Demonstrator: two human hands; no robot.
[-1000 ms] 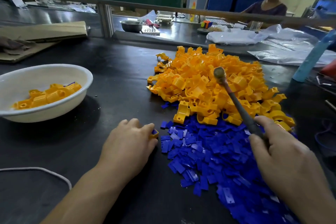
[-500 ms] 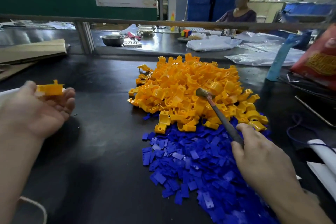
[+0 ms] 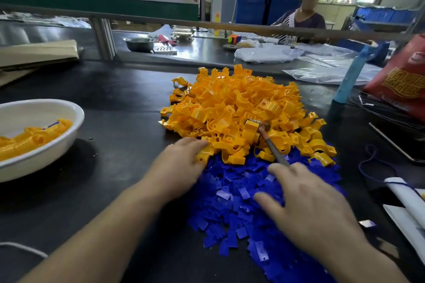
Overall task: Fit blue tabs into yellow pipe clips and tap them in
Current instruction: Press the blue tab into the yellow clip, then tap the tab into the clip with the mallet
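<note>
A big heap of yellow pipe clips point(image 3: 234, 108) lies mid-table, and a spread of blue tabs point(image 3: 234, 202) covers the surface just in front of it. My left hand point(image 3: 179, 167) reaches flat to the near edge of the heap, its fingertips touching a yellow clip point(image 3: 204, 154). My right hand point(image 3: 305, 209) hovers over the blue tabs with thumb and forefinger spread, while the handle of a small hammer point(image 3: 272, 149) runs under it. The hammer's head rests on the clips. At the left, a white bowl point(image 3: 77, 111) contains assembled clips point(image 3: 34, 135).
A blue bottle point(image 3: 349, 76), a red bag point(image 3: 402, 76) and clear plastic bags point(image 3: 322, 71) stand at the right. Cardboard point(image 3: 39, 53) lies far left, and a white cord point(image 3: 23, 247) near left. A seated person point(image 3: 305, 11) is beyond the rail, near a metal bowl point(image 3: 139, 43).
My left hand carried a finished clip out to the bowl side, let it go and came back to the near edge of the yellow heap. The hammer sank onto the clips.
</note>
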